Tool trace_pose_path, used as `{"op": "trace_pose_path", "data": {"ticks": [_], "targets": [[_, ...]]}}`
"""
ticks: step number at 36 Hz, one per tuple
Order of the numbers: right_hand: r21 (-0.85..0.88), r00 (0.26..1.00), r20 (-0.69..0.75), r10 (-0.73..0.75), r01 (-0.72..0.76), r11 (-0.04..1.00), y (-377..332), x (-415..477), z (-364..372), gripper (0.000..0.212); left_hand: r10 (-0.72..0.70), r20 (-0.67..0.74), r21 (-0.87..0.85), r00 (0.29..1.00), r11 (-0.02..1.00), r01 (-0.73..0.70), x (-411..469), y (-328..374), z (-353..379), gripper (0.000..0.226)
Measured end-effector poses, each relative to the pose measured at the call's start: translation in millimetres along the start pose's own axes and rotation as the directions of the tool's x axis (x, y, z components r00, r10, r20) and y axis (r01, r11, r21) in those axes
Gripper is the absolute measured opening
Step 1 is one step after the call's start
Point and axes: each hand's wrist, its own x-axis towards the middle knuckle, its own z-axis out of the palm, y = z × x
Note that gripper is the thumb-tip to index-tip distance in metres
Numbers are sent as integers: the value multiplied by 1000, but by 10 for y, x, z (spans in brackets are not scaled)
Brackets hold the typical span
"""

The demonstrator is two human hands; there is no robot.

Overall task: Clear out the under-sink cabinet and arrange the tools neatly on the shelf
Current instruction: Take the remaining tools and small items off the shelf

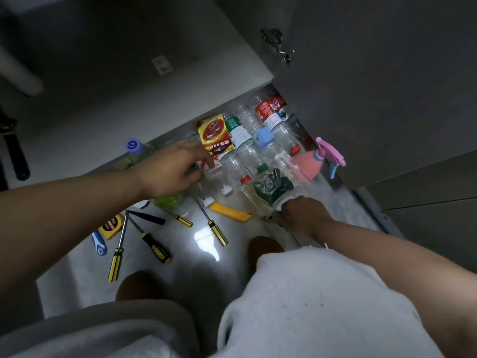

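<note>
Head view: grey cabinet door [387,86] stood open at right, plastic bottles [247,151] heaped at its mouth, apparently pulled out for clearing. Left hand [170,169] reached over them, fingers loose and apart. Right hand [304,215] covered a small dark metal piece [269,217] — grip hidden, cannot tell. Screwdrivers [218,232] and tape measure [111,226] lay apart on the floor [232,267] — likely sorted for the shelf.

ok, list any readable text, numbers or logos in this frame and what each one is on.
"2m": on the yellow tape measure lying on the floor.
"5": large character on the red and yellow box; the rest of its print is too blurred.
purple bottle cap: white swirl mark, not readable as a letter.
bottle labels, red, green and blue: print too small and blurred to read.
</note>
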Motion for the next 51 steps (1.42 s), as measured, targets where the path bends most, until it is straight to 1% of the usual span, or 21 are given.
{"op": "trace_pose_path", "data": {"ticks": [2, 4, 7, 10, 13, 15, 17, 19, 21, 25, 29, 32, 34, 35, 37, 39, 40, 43, 47, 49, 51], "targets": [[-10, 988, -39, -150, 149, 989, -123, 12, -218, 33, -35, -43, 8, 998, 999, 35, -42, -28, -91, 27], [-15, 958, -120, -259, 259, 966, -300, 45, -463, 34, -87, -116, 2, 989, 996, 87, -115, -75, -183, 26], [-12, 910, -233, -344, 351, 936, -626, 146, -863, 39, -185, -243, -21, 952, 982, 185, -294, -227, -302, 22], [0, 861, -326, -391, 414, 910, -1000, 300, -1244, 38, -353, -341, -109, 871, 935, 336, -566, -501, -413, 19], [-8, 814, -402, -419, 455, 891, -1374, 490, -1589, 34, -524, -417, -183, 743, 849, 496, -877, -835, -442, 20], [-1, 799, -428, -422, 467, 884, -1629, 639, -1796, 33, -651, -439, -245, 619, 750, 615, -1090, -1060, -401, 24], [-12, 776, -451, -441, 489, 872, -1898, 796, -1957, 33, -761, -407, -316, 506, 637, 703, -1272, -1271, -335, 31], [-46, 744, -466, -479, 521, 853, -2162, 947, -2065, 35, -828, -350, -362, 438, 551, 752, -1379, -1453, -282, 39], [-63, 725, -464, -509, 546, 836, -2401, 1085, -2129, 35, -878, -317, -429, 358, 470, 771, -1415, -1621, -267, 46], [-82, 717, -423, -554, 579, 811, -2815, 1336, -2150, 35, -909, -362, -472, 208, 371, 800, -1397, -1996, -290, 55], [-23, 702, -437, -562, 616, 788, -3144, 1515, -2074, 36, -949, -314, -481, 26, 183, 858, -1371, -2329, -349, 62], [43, 700, -441, -561, 641, 766, -3372, 1633, -2005, 37, -965, -253, -484, -69, 64, 873, -1382, -2569, -357, 58], [89, 695, -444, -566, 662, 744, -3502, 1679, -1957, 38, -966, -235, -436, -110, 4, 900, -1409, -2670, -360, 55], [113, 690, -452, -565, 673, 731, -3561, 1692, -1932, 39, -959, -255, -392, -121, -12, 920, -1429, -2708, -365, 54], [176, 685, -469, -558, 691, 701, -3670, 1705, -1879, 41, -944, -313, -291, -101, -6, 957, -1481, -2735, -378, 50], [239, 685, -478, -550, 703, 669, -3759, 1712, -1824, 43, -948, -309, -260, -72, 11, 966, -1526, -2757, -382, 42], [267, 689, -476, -547, 705, 656, -3794, 1715, -1804, 44, -957, -281, -298, -76, 12, 954, -1546, -2779, -388, 40], [346, 714, -459, -529, 692, 633, -3859, 1724, -1756, 37, -974, -200, -507, -109, 7, 862, -1572, -2790, -429, 36], [496, 776, -406, -482, 630, 597, -3903, 1688, -1754, 32, -966, -203, -706, -163, 29, 707, -1515, -2668, -427, 32], [643, 826, -332, -455, 551, 532, -3928, 1669, -1772, 25, -952, -243, -768, -185, 72, 636, -1470, -2537, -391, 30], [768, 868, -232, -438, 440, 466, -3966, 1648, -1789, 17, -941, -301, -817, -156, 170, 551, -1416, -2343, -337, 29]]}}
